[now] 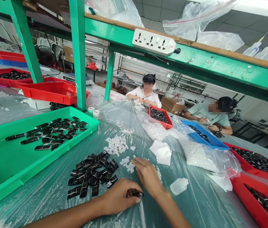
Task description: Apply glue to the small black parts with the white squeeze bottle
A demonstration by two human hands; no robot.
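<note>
My left hand (pixel 119 197) is closed around a small black piece (pixel 137 193), pinched between thumb and fingers with one end sticking out to the right. To the right, my right hand (pixel 148 175) reaches forward with its fingers stretched out, the tips at a few small white bits (pixel 126 164) on the table. Left of the hands lies a loose pile of flat black pieces (pixel 92 172) with pale marks. Behind it is a larger heap of white bits (pixel 116 145). A small white plastic bottle (pixel 179 186) lies right of my right hand.
A green tray (pixel 3 185) holding black pieces stands at the left. Red trays (pixel 242 186) and a blue tray (pixel 216 144) line the right, beside a bag of white bits (pixel 193 152). A green shelf frame (pixel 78 57) rises ahead. Two people sit across the table.
</note>
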